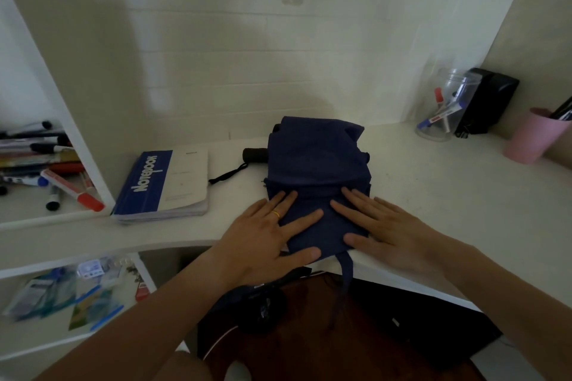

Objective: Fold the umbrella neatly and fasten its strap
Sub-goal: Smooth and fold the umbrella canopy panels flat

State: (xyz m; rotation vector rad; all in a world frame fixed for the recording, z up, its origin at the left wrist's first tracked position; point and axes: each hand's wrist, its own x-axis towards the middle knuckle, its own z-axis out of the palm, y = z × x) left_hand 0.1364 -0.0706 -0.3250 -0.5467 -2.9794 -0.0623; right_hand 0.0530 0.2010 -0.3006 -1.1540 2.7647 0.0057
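Where fingers [309, 216] press: umbrella [315, 164] beneath.

A plain navy blue umbrella [312, 164] lies on a white desk [418, 189]; its handle [254, 155] and wrist cord [227, 175] at the left are black. Left of it, a notebook [167, 184] has a blue and white cover with white lettering. A gold ring [276, 214] shows on the left hand [263, 235]. Far right stand a pink cup [534, 138] and a clear jar [445, 105] of red and blue markers, beside a black case [489, 102].
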